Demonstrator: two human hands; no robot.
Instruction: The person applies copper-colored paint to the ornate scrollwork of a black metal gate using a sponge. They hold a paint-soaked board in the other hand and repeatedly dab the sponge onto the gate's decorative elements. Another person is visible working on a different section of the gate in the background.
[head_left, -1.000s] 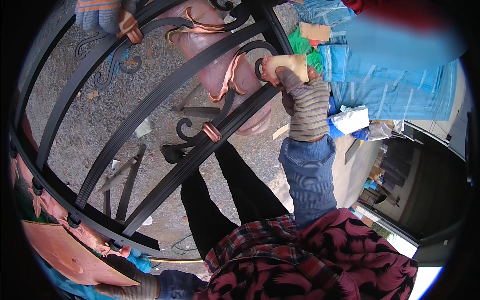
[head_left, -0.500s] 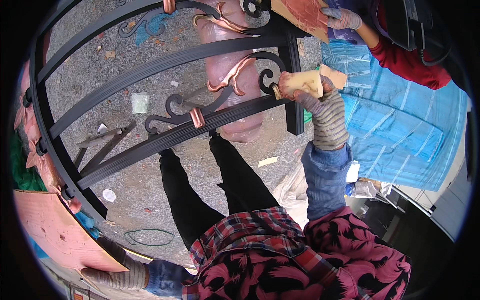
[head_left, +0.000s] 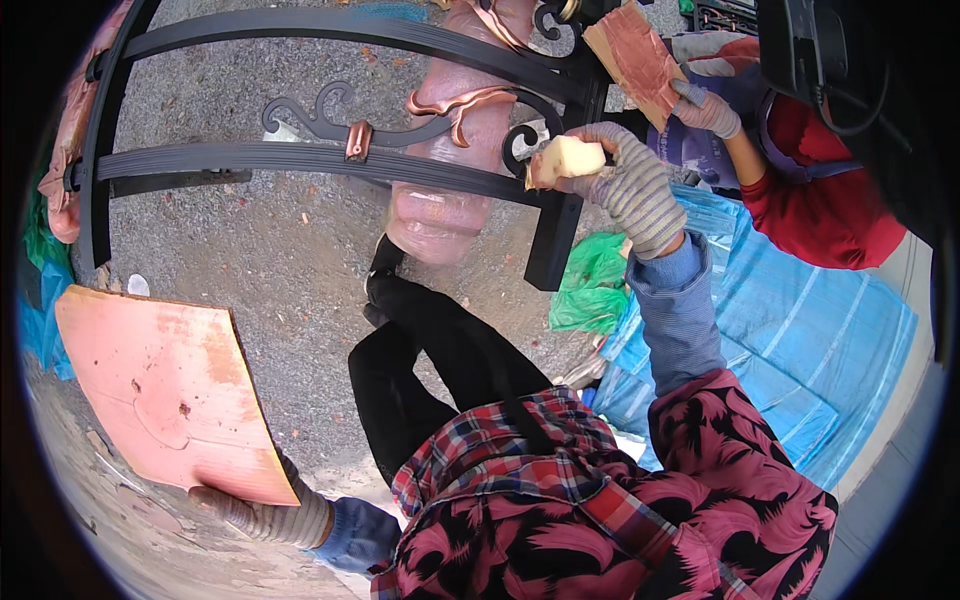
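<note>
My right hand (head_left: 635,190), in a striped work glove, is closed on a pale yellow sponge (head_left: 572,158) stained copper at its near-left end. That end is at the black scroll (head_left: 518,148) by the right end of a black metal railing (head_left: 330,168); I cannot tell if they touch. Copper colour covers a leaf ornament (head_left: 465,103) and a small band (head_left: 358,140) on the railing. Low on the left, my gloved left hand (head_left: 270,515) grips the lower edge of a cardboard sheet (head_left: 165,390) coated in copper-pink paint, its fingers partly hidden behind it.
At the upper right a co-worker's gloved hand (head_left: 708,110) holds another copper-smeared cardboard piece (head_left: 638,65). A pink plastic-wrapped bundle (head_left: 435,225) lies under the railing on the gravelly ground (head_left: 280,260). Blue sheeting (head_left: 770,300) and a green plastic bag (head_left: 590,285) lie to the right.
My view has shifted, and my legs have changed position. The sponge has turned in my right hand, still by the scroll. My left hand's cardboard shows more fully. The co-worker's cardboard has moved lower and rightward in view.
</note>
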